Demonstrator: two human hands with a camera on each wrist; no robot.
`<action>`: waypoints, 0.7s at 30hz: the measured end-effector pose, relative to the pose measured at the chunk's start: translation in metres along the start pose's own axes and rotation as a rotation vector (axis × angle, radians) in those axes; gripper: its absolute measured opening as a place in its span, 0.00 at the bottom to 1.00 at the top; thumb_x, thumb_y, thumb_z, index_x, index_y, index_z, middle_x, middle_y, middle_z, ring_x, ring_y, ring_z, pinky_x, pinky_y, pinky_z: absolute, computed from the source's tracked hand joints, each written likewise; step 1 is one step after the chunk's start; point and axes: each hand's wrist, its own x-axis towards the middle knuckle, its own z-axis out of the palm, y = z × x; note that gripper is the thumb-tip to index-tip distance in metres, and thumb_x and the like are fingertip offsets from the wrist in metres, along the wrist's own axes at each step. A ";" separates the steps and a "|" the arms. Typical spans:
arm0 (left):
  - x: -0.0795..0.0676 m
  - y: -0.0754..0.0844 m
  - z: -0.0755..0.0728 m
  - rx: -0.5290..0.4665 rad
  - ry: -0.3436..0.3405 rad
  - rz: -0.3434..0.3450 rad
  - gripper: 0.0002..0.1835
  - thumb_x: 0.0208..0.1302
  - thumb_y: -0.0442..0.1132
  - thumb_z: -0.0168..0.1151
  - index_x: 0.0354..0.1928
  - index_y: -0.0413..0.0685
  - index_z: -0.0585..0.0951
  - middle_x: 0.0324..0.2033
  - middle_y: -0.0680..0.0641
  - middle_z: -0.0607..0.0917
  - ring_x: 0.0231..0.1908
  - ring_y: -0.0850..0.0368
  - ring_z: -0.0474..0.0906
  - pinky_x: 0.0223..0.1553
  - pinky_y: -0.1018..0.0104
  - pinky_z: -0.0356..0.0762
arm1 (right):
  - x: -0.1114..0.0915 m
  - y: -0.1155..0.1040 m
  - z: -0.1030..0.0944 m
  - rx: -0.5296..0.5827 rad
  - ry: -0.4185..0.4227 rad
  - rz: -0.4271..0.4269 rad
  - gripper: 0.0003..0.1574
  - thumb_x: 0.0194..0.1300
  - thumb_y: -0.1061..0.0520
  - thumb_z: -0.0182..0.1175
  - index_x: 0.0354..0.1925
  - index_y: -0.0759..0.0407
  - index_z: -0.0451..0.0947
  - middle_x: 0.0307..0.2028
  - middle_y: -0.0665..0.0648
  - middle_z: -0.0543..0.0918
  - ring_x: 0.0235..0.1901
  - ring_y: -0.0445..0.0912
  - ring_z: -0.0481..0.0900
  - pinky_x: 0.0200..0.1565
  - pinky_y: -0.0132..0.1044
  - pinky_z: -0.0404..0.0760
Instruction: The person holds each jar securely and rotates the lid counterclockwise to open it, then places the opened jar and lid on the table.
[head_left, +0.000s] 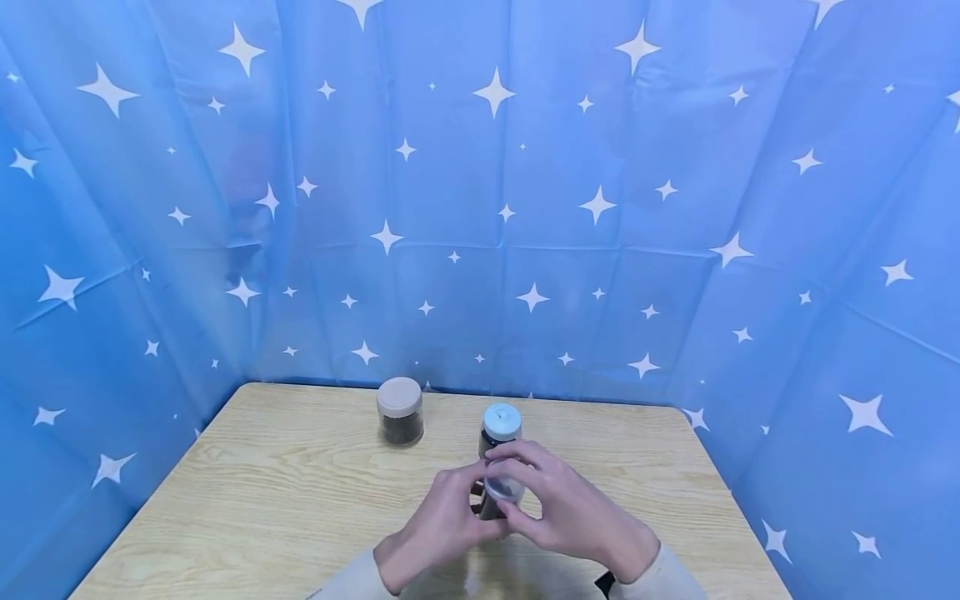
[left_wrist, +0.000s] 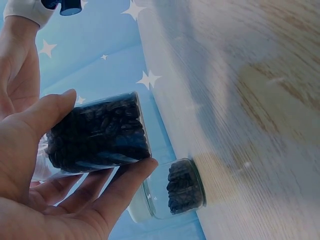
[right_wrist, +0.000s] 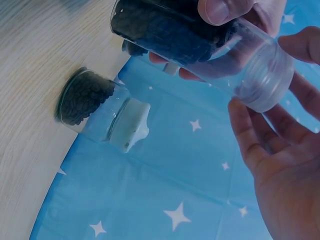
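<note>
The left hand [head_left: 442,515] grips a clear jar of dark beans [left_wrist: 100,132] above the wooden table [head_left: 262,500], the right hand [head_left: 573,510] pinches its translucent lid [right_wrist: 272,82], a blue-lidded jar [head_left: 501,423] stands just beyond, a pale-lidded jar [head_left: 400,410] farther back to the left, and a starry blue curtain [head_left: 450,192] hangs behind.

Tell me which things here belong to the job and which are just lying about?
In the job, apparently:
Held jar, gripped by the left hand
Its clear top, held by the right hand

Standing aside, untouched:
Blue-lidded jar
Pale-lidded jar
</note>
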 end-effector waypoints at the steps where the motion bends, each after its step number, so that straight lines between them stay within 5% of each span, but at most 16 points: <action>1: 0.000 0.000 0.000 -0.005 -0.002 0.000 0.30 0.65 0.42 0.88 0.68 0.58 0.88 0.58 0.50 0.96 0.57 0.59 0.95 0.53 0.73 0.92 | 0.000 0.000 0.000 -0.004 -0.001 0.003 0.31 0.69 0.65 0.80 0.67 0.52 0.87 0.69 0.56 0.87 0.66 0.50 0.90 0.64 0.45 0.94; 21: 0.001 -0.002 0.001 -0.007 -0.002 -0.011 0.29 0.64 0.38 0.86 0.67 0.59 0.88 0.52 0.54 0.97 0.52 0.65 0.93 0.51 0.73 0.91 | -0.004 -0.002 0.006 -0.031 -0.005 0.105 0.27 0.81 0.46 0.76 0.72 0.49 0.85 0.72 0.52 0.85 0.69 0.49 0.88 0.64 0.46 0.94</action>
